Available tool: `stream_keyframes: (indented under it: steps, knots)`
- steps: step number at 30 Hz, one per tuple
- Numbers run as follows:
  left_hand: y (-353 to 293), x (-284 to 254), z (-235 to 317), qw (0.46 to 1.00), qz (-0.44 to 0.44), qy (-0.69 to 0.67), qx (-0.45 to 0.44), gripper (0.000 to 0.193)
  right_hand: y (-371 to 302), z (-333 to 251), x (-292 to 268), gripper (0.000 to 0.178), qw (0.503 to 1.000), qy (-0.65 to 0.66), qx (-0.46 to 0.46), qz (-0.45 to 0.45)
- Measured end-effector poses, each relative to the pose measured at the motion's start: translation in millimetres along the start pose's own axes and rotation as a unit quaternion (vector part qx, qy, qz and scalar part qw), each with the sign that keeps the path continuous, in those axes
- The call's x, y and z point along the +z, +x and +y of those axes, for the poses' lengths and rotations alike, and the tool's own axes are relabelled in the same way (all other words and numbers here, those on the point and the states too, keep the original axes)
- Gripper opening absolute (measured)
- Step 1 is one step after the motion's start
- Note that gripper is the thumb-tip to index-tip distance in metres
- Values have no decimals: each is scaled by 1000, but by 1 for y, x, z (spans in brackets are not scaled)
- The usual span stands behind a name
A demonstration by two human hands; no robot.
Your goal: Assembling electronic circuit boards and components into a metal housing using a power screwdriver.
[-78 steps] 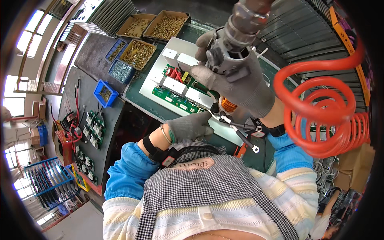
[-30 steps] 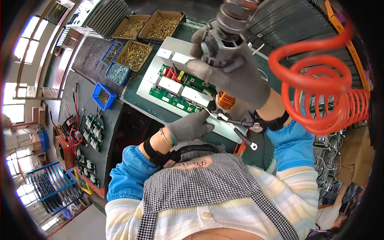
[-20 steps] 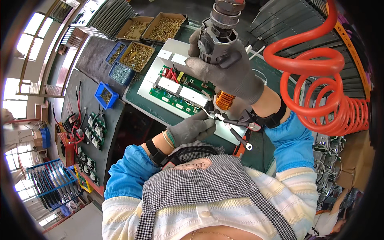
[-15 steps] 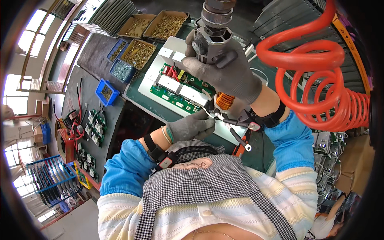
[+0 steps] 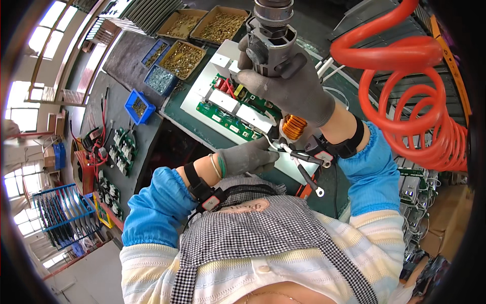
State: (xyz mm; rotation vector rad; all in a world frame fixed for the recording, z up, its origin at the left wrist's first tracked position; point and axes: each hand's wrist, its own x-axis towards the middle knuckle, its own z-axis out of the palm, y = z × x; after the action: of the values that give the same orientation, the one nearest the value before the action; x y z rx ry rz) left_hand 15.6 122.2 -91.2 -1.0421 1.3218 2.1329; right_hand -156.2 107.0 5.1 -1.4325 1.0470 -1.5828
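Note:
My right hand (image 5: pixel 298 88), in a grey glove, is wrapped round a grey-and-black air tool (image 5: pixel 273 50) with a metal collar at its top. The tool stands over the far side of a white metal panel (image 5: pixel 195 99) bearing a green circuit board (image 5: pixel 223 119). My left hand (image 5: pixel 245 157), also gloved, is at the panel's near edge with its fingers bent together beside a white wire and black cables (image 5: pixel 304 175) ending in ring lugs. What its fingertips grip is hidden. A copper coil (image 5: pixel 293 126) sits between the two hands.
A red coiled hose (image 5: pixel 400 55) hangs close by on the right. Bins of brass fasteners (image 5: pixel 182 58), a bin of silver ones (image 5: pixel 161 81) and a small blue bin (image 5: pixel 139 107) stand at the back left. More circuit boards (image 5: pixel 121 152) lie on the left table.
The whole view has shifted slightly, with the bench things moving a little to the right. The red hose has swung. Both hands stay near the panel, the right still on the air tool.

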Motion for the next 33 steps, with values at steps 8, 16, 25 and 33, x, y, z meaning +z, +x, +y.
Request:
stream_keyframes:
  steps: [8,16,25,33]
  knots:
    - [7,-2,-7,1000,1,-5,1,26,2,-3,-6,24,997,-56,44,4]
    - [2,-3,-6,994,-44,49,92,26,1,3,-5,36,999,-43,-1,13]
    - [-74,-54,-10,974,-50,24,222,49,4,-68,-36,36,991,87,51,-84]
    - [-87,-54,-3,890,-86,-334,298,51,-36,-81,-32,46,961,173,-204,-67]
